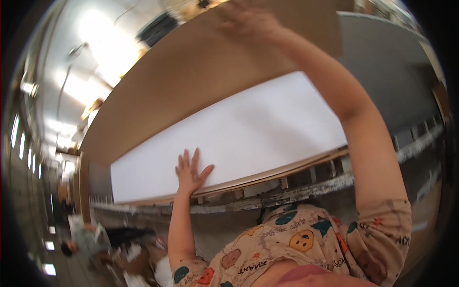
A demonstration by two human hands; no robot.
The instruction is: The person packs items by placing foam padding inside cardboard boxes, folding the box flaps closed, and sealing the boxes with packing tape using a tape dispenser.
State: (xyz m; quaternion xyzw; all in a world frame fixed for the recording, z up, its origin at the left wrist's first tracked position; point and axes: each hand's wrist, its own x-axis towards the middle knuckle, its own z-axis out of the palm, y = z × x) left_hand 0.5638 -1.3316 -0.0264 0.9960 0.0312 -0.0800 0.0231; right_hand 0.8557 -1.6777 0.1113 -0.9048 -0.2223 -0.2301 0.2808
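Observation:
A long white panel point(239, 131) lies in front of me on a brown layer that shows along its near edge. My left hand point(192, 174) rests on the panel near that edge, fingers spread, holding nothing. Behind the panel a large brown cardboard sheet point(158, 115) extends up and away. My right arm reaches far forward across the panel's right end. At its end, my right hand point(251, 21) is at the upper part of the cardboard; motion smears its fingers, so I cannot see whether it grips the sheet.
A grey work surface point(382, 62) spreads to the right. A worn, paint-spotted rail point(306, 193) runs along the near side, close to my body. At the lower left, another person point(88, 241) is among scattered pieces. A dark object point(158, 28) is beyond the cardboard.

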